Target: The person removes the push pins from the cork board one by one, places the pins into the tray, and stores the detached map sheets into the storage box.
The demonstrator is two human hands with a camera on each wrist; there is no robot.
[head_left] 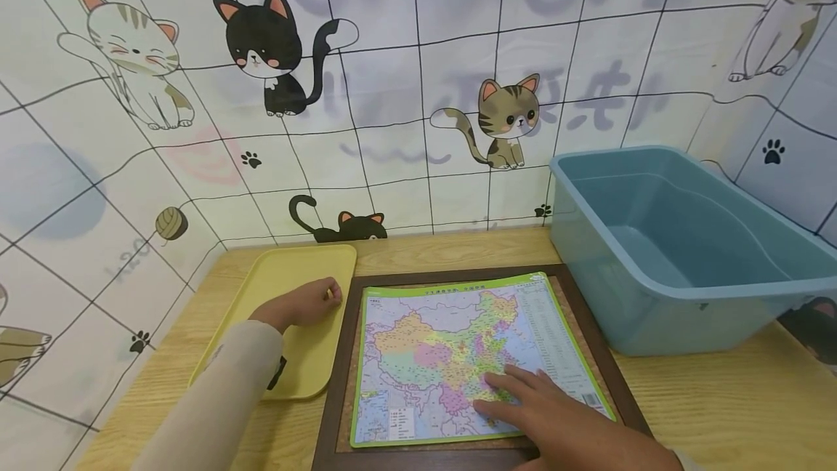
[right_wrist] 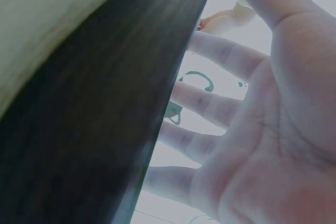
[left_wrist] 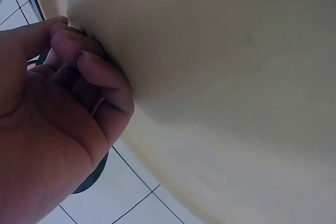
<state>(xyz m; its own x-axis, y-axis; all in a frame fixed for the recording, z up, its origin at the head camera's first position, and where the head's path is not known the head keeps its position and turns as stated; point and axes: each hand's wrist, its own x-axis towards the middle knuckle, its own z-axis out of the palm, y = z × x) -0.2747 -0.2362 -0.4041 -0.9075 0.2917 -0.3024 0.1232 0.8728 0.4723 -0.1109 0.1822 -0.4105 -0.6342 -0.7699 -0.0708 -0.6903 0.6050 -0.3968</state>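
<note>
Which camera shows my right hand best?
The right wrist view: it shows your right hand close up, palm facing the camera and fingers apart. The head view shows mainly its back, over the map, partly cut off at the bottom. The left wrist view shows none of it.

Your place: indoor nook; whether home or classroom, you cannot tell. Before you: grid-lined wall covering (head_left: pixel 382 86) at left, front and right, printed with cartoon cats (head_left: pixel 264 38); wood-grain tabletop (head_left: pixel 693 413); coloured map (head_left: pixel 431 355); blue tub (head_left: pixel 660 322).
</note>
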